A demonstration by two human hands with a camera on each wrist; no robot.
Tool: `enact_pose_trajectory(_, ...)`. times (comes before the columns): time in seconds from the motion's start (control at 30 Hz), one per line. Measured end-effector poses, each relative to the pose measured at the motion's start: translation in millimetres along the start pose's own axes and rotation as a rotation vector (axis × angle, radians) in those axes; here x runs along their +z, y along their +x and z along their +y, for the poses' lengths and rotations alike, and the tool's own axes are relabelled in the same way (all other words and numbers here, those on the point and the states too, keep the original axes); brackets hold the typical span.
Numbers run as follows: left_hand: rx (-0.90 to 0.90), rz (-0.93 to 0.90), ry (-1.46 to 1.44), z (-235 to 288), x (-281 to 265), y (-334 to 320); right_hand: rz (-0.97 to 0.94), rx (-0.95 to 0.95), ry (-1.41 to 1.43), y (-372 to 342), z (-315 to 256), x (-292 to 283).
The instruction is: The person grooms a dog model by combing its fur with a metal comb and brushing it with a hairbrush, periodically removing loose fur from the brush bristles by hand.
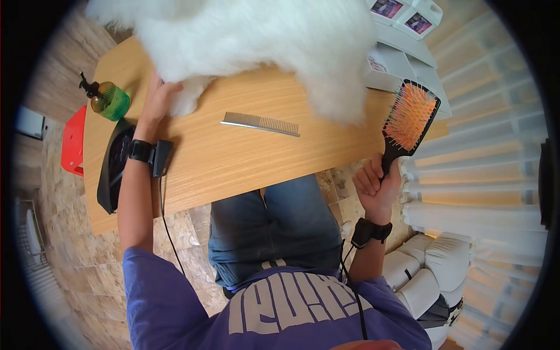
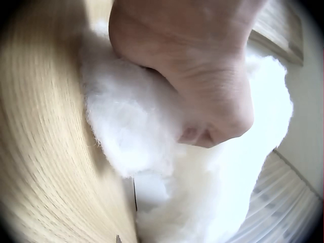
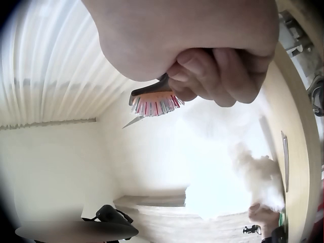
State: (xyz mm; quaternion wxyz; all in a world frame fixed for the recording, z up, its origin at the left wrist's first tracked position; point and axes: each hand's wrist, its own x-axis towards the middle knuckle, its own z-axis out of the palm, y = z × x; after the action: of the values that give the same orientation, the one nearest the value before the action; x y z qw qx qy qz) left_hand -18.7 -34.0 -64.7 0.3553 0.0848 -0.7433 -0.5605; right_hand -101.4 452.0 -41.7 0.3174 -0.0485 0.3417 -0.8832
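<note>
Comb (image 1: 260, 124): lies flat on the wooden table (image 1: 245, 160), untouched, with metal spine towards the person and teeth towards the white fur.
White furry animal (image 1: 251, 35): stands beyond the comb, on the far part of the table, only partly in view.
Left hand (image 1: 158, 100): reaches left of the comb and a little beyond; grips a furry leg (image 1: 188, 96) with thumb and fingers bent round, fingertips mostly buried in fur in the left wrist view.
Right hand (image 1: 378, 184): raised to the right of the comb, nearer the person; holds the black handle of a paddle brush (image 1: 411, 116) in a closed fist.
Brush face: orange pad with bristles, right of the comb, turned up to the head view, apart from the fur.
Pump bottle (image 1: 114, 104): stands left of the comb, green below with a black pump.
Black pouch (image 1: 112, 169): left of the comb and nearer the person, by the left forearm.
Red object (image 1: 73, 141): farther left of the comb, past the table edge.
White box (image 1: 396, 65): right of the comb and beyond.
Curtain (image 1: 461, 146): hangs well to the right of the comb.
</note>
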Motion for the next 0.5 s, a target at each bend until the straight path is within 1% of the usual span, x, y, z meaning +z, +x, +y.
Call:
enact_pose_trajectory(0.03, 0.004, -0.004, 0.002, -1.5, -2.3, -1.3, -0.001, -0.004, 0.004, 1.3, 0.7, -0.1)
enact_pose_trajectory(0.1, -0.084, -0.010, -0.256, -5.1, -8.7, -0.9, -0.083, 0.020, -0.025, 3.3, 1.6, 1.4)
enact_pose_trajectory(0.13, -0.083, -0.017, -0.254, -19.9, -16.7, 2.0, -0.081, 0.014, -0.020, 3.6, 2.4, 2.4)
enact_pose_trajectory(0.17, -0.140, 0.018, -0.348, -43.0, -27.5, 6.1, -0.074, 0.024, -0.017, 4.0, 3.4, 3.9)
enact_pose_trajectory(0.2, -0.197, 0.056, -0.441, -54.6, -33.3, 9.1, -0.068, 0.034, -0.014, 4.6, 4.3, 4.7)
enact_pose_trajectory(0.23, -0.195, 0.053, -0.438, -49.7, -30.5, 11.0, -0.069, 0.032, -0.010, 5.9, 4.9, 4.5)
enact_pose_trajectory(0.3, -0.198, 0.190, -0.395, -31.1, -20.0, 14.0, -0.114, 0.067, 0.001, 7.6, 5.6, 3.3)
enact_pose_trajectory(0.33, -0.198, 0.188, -0.394, -25.2, -19.6, 15.7, -0.113, 0.065, 0.003, 8.2, 5.4, 3.7)
enact_pose_trajectory(0.4, -0.043, 0.276, -0.079, -13.2, -19.2, 20.0, -0.104, 0.089, -0.017, 8.6, 5.9, 6.7)
enact_pose_trajectory(0.43, -0.044, 0.273, -0.076, -6.4, -16.1, 22.1, -0.103, 0.088, -0.013, 8.3, 7.0, 7.9)
enact_pose_trajectory(0.5, 0.074, 0.495, -0.134, 8.2, -6.2, 25.1, -0.114, 0.098, 0.004, 6.8, 8.1, 9.3)
